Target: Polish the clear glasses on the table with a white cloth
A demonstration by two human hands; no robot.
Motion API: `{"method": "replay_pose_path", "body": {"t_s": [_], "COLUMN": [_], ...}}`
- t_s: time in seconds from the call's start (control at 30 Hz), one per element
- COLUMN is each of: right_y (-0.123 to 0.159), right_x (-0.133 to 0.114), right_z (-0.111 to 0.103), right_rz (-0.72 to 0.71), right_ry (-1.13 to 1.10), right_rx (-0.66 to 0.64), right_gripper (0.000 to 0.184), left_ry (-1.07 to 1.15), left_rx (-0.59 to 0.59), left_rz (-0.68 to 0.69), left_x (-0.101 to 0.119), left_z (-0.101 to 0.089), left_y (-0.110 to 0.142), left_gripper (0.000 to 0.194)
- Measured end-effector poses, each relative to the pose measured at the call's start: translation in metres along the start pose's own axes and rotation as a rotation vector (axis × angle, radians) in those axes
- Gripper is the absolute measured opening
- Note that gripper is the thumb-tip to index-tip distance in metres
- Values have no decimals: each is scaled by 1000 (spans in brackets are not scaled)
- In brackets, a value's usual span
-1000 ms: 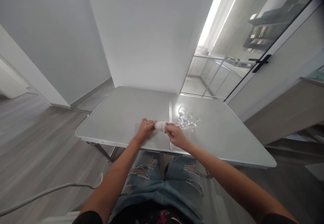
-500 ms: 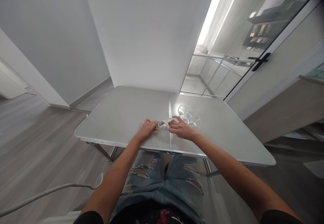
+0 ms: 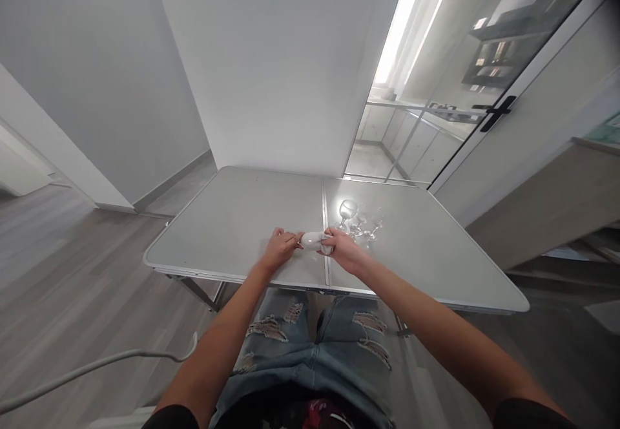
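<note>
Over the table's middle seam, both my hands hold a small glass wrapped in white material (image 3: 312, 241); the wrap looks smooth and shiny, and whether it is paper or film I cannot tell. My left hand (image 3: 281, 248) has its fingers closed on the left end. At the right end, my right hand (image 3: 343, 248) grips it with thumb and fingers, hiding that part. Just beyond my right hand are several clear stemmed glasses. One rounded glass bowl (image 3: 347, 209) stands out in the bright reflection, with smaller glasses (image 3: 372, 230) close beside it.
The light grey folding table (image 3: 232, 222) has a metal rim and a centre seam. A white wall (image 3: 281, 93) rises behind it, and a glazed door with a black handle (image 3: 498, 114) is at the right. A pale cable (image 3: 106, 359) curves at lower left.
The wrap now lies smooth around the glass, where it was crumpled and loose. My right hand has turned slightly and shifted left; my left hand stays nearly in place.
</note>
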State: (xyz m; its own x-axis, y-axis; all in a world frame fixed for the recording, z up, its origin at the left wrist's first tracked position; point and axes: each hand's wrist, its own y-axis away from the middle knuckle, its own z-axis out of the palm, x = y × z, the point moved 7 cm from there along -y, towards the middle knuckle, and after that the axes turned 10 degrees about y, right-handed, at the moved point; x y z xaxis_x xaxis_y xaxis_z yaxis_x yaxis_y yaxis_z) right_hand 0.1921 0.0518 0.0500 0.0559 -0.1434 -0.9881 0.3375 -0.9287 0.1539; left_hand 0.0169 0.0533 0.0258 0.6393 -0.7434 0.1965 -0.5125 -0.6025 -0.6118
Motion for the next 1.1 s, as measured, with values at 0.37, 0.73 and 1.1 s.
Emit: {"method": "replay_pose_path", "body": {"t_s": [0.37, 0.73, 1.1], "right_y": [31, 0, 27], "right_x": [-38, -19, -22], "right_z": [6, 3, -26], "right_rz": [-1098, -305, -230], "right_ry": [1369, 400, -210], "right_rx": [-521, -207, 150], "right_gripper": [28, 22, 28], "left_ry": [96, 104, 166], "left_rx": [-104, -6, 75], "left_rz": [9, -3, -56], "left_x": [3, -4, -2], "left_z": [7, 3, -7], "left_y": [0, 0, 0], "left_gripper": [30, 28, 33]}}
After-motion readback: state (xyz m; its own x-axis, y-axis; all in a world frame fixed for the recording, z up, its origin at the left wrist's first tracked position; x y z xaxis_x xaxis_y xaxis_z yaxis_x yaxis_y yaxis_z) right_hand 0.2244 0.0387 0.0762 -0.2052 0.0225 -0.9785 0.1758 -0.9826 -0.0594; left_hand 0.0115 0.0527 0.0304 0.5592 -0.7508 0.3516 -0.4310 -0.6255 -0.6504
